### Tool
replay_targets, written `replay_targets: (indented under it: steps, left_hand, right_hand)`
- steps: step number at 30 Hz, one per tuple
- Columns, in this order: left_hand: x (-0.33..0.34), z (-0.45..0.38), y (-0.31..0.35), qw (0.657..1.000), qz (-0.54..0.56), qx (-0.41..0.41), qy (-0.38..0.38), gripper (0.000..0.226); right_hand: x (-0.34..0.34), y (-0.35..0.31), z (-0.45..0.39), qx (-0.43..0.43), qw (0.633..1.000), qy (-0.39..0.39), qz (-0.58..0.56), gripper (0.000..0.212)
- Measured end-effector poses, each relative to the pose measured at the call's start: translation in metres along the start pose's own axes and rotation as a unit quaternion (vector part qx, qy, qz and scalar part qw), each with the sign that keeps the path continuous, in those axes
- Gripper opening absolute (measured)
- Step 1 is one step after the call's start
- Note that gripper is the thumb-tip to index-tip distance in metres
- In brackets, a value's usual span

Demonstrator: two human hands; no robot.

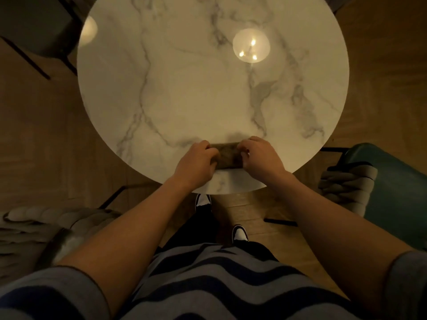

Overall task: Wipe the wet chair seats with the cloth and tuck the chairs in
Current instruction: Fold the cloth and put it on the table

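At the near edge of the round marble table (161, 93), the folded cloth (227, 155) lies flat, and both hands grip it: the left hand (196, 161) pinches its left end, the right hand (262, 158) its right end. I judge this is the step of preparing the cloth, so no seat is wiped yet. Next, the cloth must go to 1 of the 2 near chairs, the grey one (41, 229) or the green one (390, 192), both standing pulled out from the table.
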State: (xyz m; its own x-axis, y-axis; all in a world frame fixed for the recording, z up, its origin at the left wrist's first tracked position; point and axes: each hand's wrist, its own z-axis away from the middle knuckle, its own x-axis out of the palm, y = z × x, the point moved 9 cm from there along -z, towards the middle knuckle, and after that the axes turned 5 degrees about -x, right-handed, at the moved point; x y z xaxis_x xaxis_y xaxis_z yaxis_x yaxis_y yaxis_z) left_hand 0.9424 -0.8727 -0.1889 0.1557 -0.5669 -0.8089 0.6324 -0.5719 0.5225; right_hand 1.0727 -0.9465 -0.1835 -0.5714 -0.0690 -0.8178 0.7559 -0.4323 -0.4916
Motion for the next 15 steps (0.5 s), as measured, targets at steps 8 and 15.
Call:
replay_targets:
  steps: [8, 15]
  left_hand:
    - [0.030, 0.075, -0.035, 0.963, 0.146, -0.227, 0.011, 0.014]
    - [0.107, 0.191, -0.035, 0.924, 0.163, -0.338, -0.070, 0.019]
  right_hand:
    - [0.034, 0.005, 0.068, 0.048, 0.978, -0.061, -0.192, 0.010]
    - [0.088, 0.004, 0.142, -0.027, 0.969, -0.208, -0.128, 0.005]
